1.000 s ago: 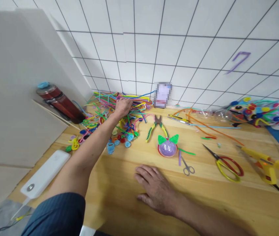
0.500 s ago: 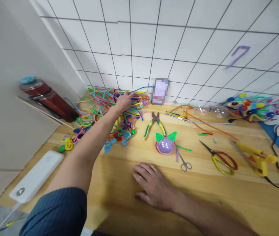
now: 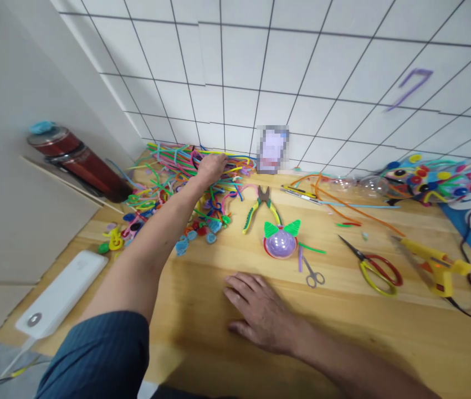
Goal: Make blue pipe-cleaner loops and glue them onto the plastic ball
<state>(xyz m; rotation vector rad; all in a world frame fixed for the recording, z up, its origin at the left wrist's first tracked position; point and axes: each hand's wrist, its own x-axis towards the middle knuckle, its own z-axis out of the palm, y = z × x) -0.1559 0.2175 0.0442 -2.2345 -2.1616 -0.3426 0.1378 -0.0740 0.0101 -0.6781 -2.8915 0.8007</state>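
My left hand (image 3: 213, 169) reaches into the heap of coloured pipe cleaners (image 3: 177, 159) by the wall. Its fingers curl down among the stems, so what they grip is hidden. Flat on the wooden table lies my right hand (image 3: 256, 310), fingers stretched out and holding nothing. Beyond it sits a clear purple dome (image 3: 280, 244) with a red rim and two green pipe-cleaner ears (image 3: 291, 228). Beside the dome are short green (image 3: 312, 249) and purple (image 3: 300, 259) pieces and small scissors (image 3: 313, 275). Pliers (image 3: 264, 205) with yellow-green handles lie behind it.
A phone (image 3: 272, 149) leans on the tiled wall. To the right are red-and-yellow scissors (image 3: 374, 269), a yellow glue gun (image 3: 437, 266) with a cord, and a colourful decorated object (image 3: 420, 180). A white power bank (image 3: 63, 293) and a dark red bottle (image 3: 81, 163) stand left.
My left hand has shifted slightly right within the heap, its fingers now lower. A blue stem that ran from it towards the phone no longer shows there. My right hand stays put.
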